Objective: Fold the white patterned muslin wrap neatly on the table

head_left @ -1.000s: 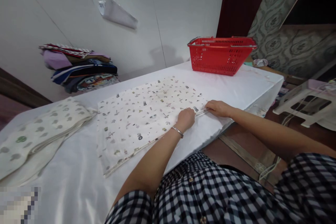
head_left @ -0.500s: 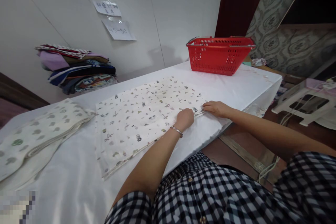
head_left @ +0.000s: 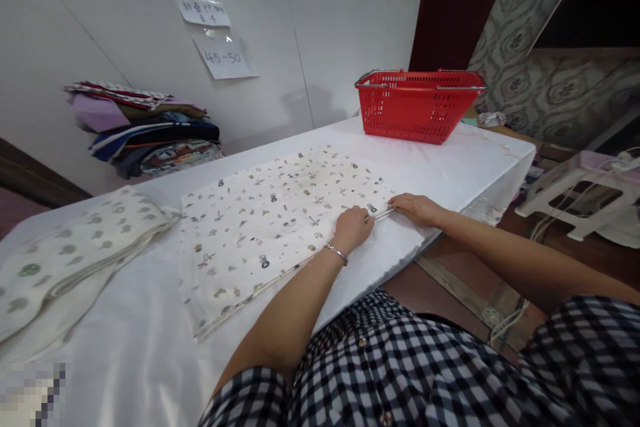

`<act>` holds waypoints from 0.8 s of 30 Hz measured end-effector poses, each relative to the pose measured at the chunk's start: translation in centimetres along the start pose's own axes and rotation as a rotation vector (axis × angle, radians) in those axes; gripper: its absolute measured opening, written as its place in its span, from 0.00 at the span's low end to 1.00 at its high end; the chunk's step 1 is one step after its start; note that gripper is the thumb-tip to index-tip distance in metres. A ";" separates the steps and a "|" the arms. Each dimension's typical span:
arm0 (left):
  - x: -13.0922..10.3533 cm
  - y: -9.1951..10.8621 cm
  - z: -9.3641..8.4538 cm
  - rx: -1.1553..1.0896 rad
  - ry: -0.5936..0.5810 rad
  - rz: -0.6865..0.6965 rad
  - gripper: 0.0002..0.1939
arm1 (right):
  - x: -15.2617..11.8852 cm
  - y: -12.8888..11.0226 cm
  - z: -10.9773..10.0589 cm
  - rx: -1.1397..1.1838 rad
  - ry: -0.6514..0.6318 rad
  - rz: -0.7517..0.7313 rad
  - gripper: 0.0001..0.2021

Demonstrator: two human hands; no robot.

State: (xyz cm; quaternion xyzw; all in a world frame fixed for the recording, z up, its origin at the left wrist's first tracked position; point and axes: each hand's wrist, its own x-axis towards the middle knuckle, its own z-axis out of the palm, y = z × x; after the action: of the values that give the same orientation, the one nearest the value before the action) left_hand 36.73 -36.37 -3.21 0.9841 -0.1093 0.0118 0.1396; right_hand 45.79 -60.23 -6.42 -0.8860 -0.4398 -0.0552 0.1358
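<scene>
A cream cloth printed with small figures (head_left: 280,213) lies folded flat in layers on the white-covered table. My left hand (head_left: 353,227), with a silver bracelet at the wrist, is closed on the cloth's near edge, toward its right end. Just to the right, my right hand (head_left: 416,208) pinches the near right corner of the same cloth. A short stretch of layered edge shows between the two hands.
A folded cloth with grey spots (head_left: 90,240) lies at the table's left. The red basket (head_left: 413,110) stands at the back right of the table (head_left: 480,167). Folded clothes (head_left: 155,130) are stacked at the back left. A white stool (head_left: 575,193) is at the right.
Both hands have shifted very slightly to the right along the near edge, still on the cloth. The cloth lies almost as before.
</scene>
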 end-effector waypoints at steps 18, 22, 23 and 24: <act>-0.6 0.6 1.9 0.265 0.087 0.276 0.13 | -0.1 -1.6 -0.7 -0.229 -0.085 -0.014 0.15; -0.8 0.8 1.8 0.239 0.059 0.248 0.12 | -0.3 -1.1 -0.3 -0.123 -0.012 -0.037 0.15; -0.8 0.8 1.7 0.232 0.056 0.239 0.12 | -0.4 -0.9 -0.3 -0.100 0.004 -0.035 0.16; -0.7 0.9 1.7 0.227 0.054 0.230 0.12 | -0.4 -0.7 -0.3 -0.080 0.017 -0.034 0.16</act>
State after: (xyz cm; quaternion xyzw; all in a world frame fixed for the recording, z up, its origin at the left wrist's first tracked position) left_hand 35.81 -37.49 -4.65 0.9739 -0.2152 0.0665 0.0283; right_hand 44.95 -60.23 -6.14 -0.8827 -0.4510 -0.0826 0.1029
